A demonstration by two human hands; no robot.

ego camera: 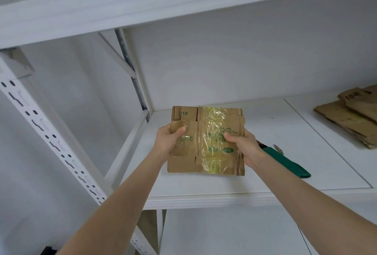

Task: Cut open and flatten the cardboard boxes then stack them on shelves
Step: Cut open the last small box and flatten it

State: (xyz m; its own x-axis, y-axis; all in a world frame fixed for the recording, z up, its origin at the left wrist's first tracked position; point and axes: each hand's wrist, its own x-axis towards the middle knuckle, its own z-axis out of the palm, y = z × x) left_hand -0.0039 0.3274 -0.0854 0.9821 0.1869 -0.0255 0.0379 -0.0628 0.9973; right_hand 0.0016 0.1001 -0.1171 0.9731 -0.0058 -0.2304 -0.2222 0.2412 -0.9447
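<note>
A flattened brown cardboard box (206,140) with yellowish clear tape and green print is held over the left part of the white shelf (204,193). My left hand (168,139) grips its left edge, thumb on top. My right hand (242,145) grips its right edge, thumb pressed on the taped face. A green-handled cutter (285,161) lies on the shelf just right of my right hand, partly hidden by it.
A stack of flattened cardboard boxes (350,115) lies at the shelf's right end. Another white shelf board (142,5) runs overhead. A perforated white upright (47,132) stands at the left, with a white wall behind the shelving.
</note>
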